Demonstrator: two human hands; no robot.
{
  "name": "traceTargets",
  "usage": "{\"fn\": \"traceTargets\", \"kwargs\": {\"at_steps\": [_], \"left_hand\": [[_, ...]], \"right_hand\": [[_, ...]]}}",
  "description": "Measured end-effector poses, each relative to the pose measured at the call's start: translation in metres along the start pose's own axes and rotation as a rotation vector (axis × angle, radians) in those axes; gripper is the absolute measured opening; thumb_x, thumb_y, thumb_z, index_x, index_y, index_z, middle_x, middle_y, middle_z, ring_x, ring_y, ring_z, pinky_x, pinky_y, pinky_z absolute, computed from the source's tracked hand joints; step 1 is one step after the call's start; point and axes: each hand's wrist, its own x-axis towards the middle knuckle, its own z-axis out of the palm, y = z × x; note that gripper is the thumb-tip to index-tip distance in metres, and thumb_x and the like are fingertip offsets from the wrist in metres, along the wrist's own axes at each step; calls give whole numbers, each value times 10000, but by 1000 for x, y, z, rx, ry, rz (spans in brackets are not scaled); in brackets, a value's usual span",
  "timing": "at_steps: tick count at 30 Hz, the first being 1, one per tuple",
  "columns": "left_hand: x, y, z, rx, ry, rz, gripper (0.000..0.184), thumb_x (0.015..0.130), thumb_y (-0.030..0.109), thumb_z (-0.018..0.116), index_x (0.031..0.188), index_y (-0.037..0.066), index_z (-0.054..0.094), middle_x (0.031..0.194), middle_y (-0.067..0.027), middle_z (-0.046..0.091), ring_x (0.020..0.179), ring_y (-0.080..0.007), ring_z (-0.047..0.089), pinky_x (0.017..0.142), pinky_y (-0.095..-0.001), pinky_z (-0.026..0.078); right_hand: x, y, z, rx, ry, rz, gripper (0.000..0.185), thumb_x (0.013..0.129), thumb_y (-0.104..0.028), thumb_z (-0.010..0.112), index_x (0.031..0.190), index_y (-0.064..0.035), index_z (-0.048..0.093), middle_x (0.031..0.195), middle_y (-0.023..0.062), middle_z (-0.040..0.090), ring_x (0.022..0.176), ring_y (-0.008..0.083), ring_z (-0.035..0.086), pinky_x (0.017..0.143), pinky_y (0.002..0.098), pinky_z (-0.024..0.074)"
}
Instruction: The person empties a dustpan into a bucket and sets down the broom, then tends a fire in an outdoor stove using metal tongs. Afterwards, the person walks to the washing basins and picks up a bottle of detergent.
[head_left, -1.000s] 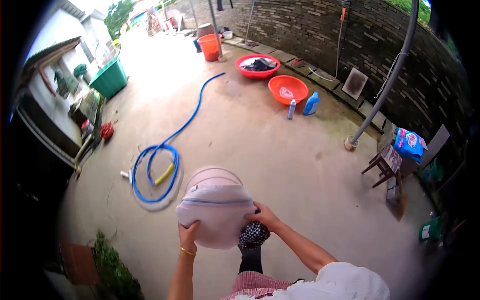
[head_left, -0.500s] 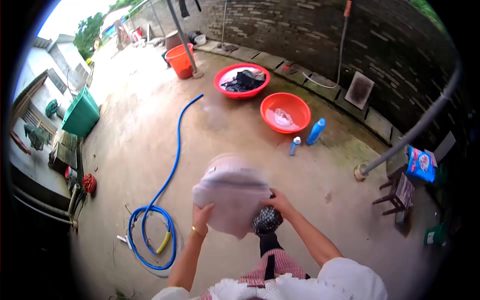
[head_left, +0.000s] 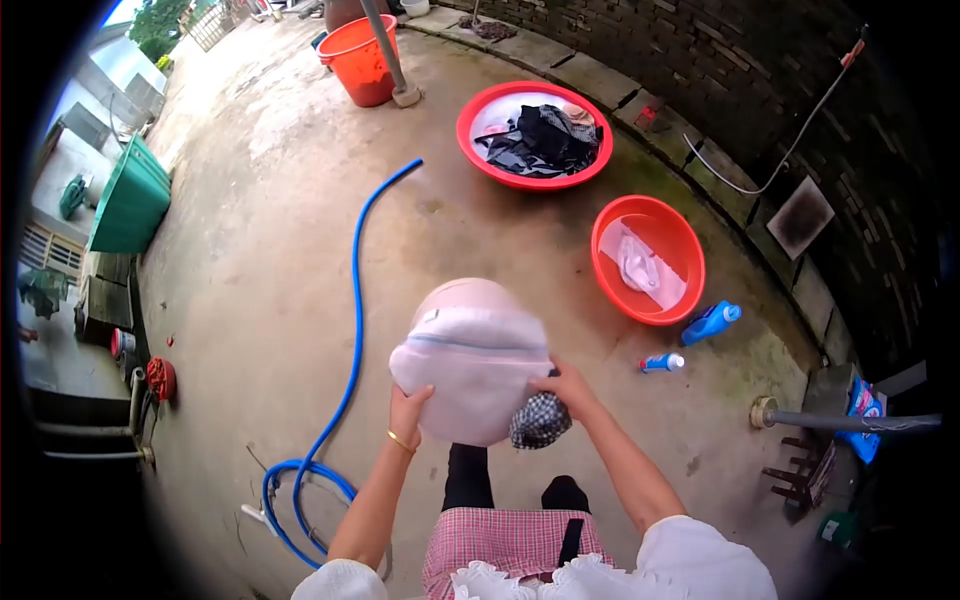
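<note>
A pale pink zipped laundry bag, rounded and full-looking, is held up in front of me. My left hand grips its left edge, thumb lying on the near face. On the opposite edge my right hand is closed, and a bunched black-and-white checked cloth hangs beneath it. A zip line crosses the upper part of the bag. What fills the bag is hidden.
Ahead stand a red basin of dark wet clothes and an orange basin with pink cloth. Two blue bottles are beside it. A blue hose runs along the left; an orange bucket stands by a pole.
My view has tilted down and turned, so the basins and bottles appear further right. Both hands keep hold of the bag, which is tilted a little differently. The smaller bottle now appears lying sideways in view.
</note>
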Motion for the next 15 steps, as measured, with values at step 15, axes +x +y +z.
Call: {"fn": "traceTargets", "kwargs": {"at_steps": [15], "left_hand": [[437,-83,-22,71,-9,-429,522,751,51,567,1232,39,365,1146,-101,507,1024,-231,500,826,-351,427]], "right_hand": [[423,53,-21,62,38,402,607,688,-73,655,1229,30,400,1100,126,548,966,188,527,840,269,405]]}}
